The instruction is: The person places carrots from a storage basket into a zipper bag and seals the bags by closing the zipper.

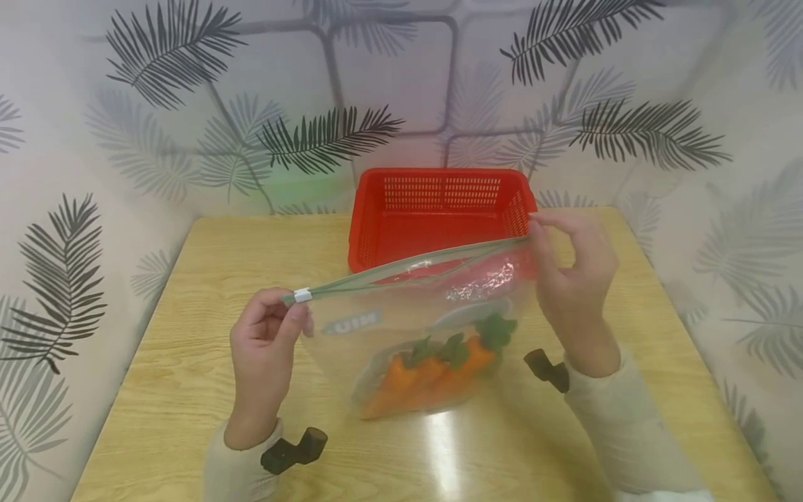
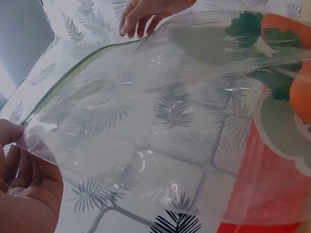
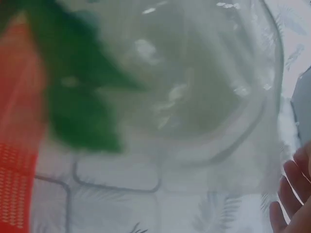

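Note:
A clear slider zip bag hangs stretched between both hands above the table. Orange carrots with green leaves show on its lower part, apparently a printed picture. My left hand pinches the bag's top left corner, right beside the white slider. The opposite top corner is pinched between the thumb and forefinger of my right hand, which is higher. Along the green zip strip two edges stand slightly apart. In the left wrist view, the left hand holds the bag's edge; the right wrist view shows only some fingers.
A red plastic basket with slotted walls stands behind the bag at the back of the wooden table. The bag covers its front part. Leaf-patterned cloth rises behind and at both sides of the table.

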### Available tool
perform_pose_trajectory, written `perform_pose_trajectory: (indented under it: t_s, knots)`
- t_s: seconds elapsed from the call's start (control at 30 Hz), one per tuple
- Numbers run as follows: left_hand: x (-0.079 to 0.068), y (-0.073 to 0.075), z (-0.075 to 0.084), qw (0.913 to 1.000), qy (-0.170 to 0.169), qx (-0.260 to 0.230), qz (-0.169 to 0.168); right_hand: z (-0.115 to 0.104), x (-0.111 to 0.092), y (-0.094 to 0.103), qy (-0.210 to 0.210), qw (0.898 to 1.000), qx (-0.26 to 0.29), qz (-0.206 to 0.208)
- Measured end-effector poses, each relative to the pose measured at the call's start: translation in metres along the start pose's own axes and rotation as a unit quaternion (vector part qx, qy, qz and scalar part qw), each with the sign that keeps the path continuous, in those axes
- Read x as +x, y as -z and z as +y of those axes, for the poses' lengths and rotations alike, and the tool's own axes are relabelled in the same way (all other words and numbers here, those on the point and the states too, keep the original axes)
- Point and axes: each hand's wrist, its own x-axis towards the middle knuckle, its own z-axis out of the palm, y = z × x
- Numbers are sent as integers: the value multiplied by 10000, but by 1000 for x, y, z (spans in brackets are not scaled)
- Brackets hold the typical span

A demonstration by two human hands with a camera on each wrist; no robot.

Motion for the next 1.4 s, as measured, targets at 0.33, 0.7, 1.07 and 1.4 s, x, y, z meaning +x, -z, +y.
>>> perform_pose_trajectory:
  t_s: [0.33, 0.7, 1.07, 1.4]
  knots:
    - [1, -7, 3, 9996, -61, -179, -190, -40, 8, -29, 1492, 9594, 207, -2384]
    - [3, -15, 3, 9968, -128, -35, -793, -78, 8, -61, 1987, 8997, 663, -3830]
    - [-2, -18, 0, 9928, -282, -339, -1115, -85, -3, -74, 2059, 8876, 649, -4069]
    - [-2, -19, -1, 9923, -371, -392, -1114, -85, -4, -74, 1818, 8882, 601, -4176]
